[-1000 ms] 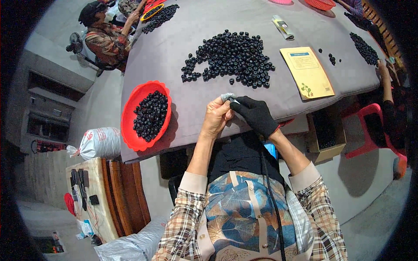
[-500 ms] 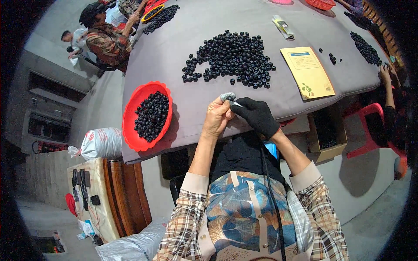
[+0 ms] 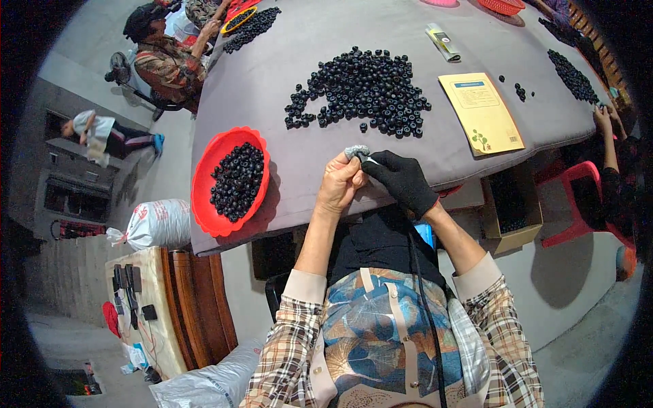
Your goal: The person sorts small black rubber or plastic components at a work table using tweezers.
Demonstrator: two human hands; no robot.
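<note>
My left hand (image 3: 340, 183) is bare apart from a grey knitted cover on a finger. It is closed in a pinch on a small dark bead (image 3: 362, 156), which is mostly hidden by the fingers. Against it presses my right hand (image 3: 405, 182), in a black glove, closed on a small whitish thing (image 3: 371, 161) too covered to name. Both hands meet just above the near edge of the grey-covered table (image 3: 299, 163). Beyond them spreads a pile of black beads (image 3: 367, 88). On the left, a red scalloped bowl (image 3: 201, 183) holds more black beads (image 3: 237, 180).
A yellow booklet (image 3: 481, 112) and a pale tube (image 3: 442, 42) lie right of the pile. Other people work at the far left and right edges beside their own heaps. A cardboard box (image 3: 517, 238) and a pink stool (image 3: 581, 177) stand below right. A white sack (image 3: 160, 224) sits left.
My hands stay together, with only slight finger movement; the bead shows a little less between them. In the left background a walking person has moved downward in the picture.
</note>
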